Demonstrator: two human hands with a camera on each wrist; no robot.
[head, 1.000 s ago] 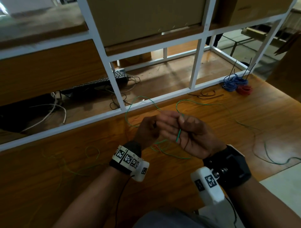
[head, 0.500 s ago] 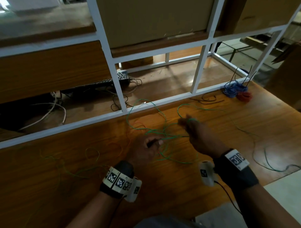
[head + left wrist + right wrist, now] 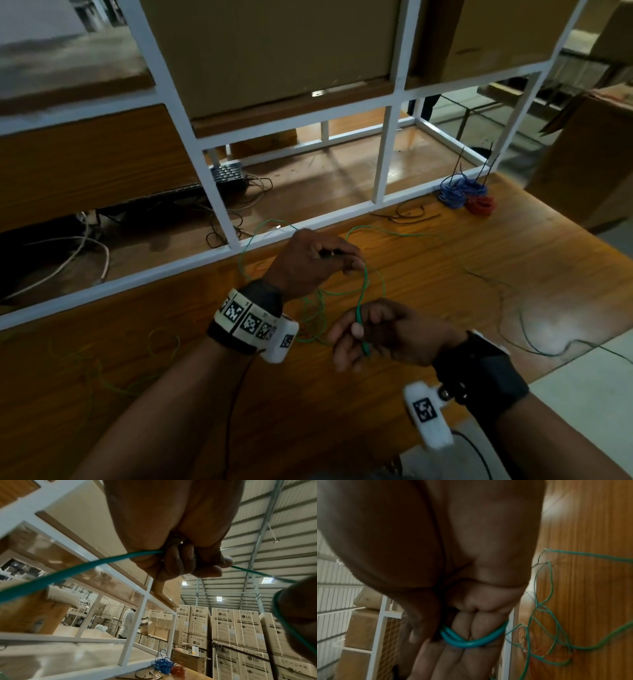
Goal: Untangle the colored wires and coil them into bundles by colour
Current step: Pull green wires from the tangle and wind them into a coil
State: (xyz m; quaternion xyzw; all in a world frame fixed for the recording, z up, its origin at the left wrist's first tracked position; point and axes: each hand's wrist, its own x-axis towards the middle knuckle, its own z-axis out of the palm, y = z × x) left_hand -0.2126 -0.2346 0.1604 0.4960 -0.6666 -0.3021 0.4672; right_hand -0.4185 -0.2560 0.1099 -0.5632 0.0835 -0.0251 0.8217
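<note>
Left hand [image 3: 315, 260] raised over the table, fingers curled, pinching the green wire [image 3: 363, 291]. Right hand [image 3: 387, 334] lower and nearer the body, palm turned up, wire looped round its fingers [image 3: 471, 627], thumb on it.

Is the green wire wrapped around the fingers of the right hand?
Yes, the right wrist view shows loops of the green wire wound round the fingers of the right hand.

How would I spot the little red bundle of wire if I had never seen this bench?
Follow the wooden bench to its far right corner, where the white frame ends. Two small coils lie there touching: the red bundle is the smaller one, nearer you and right of the blue bundle.
</note>
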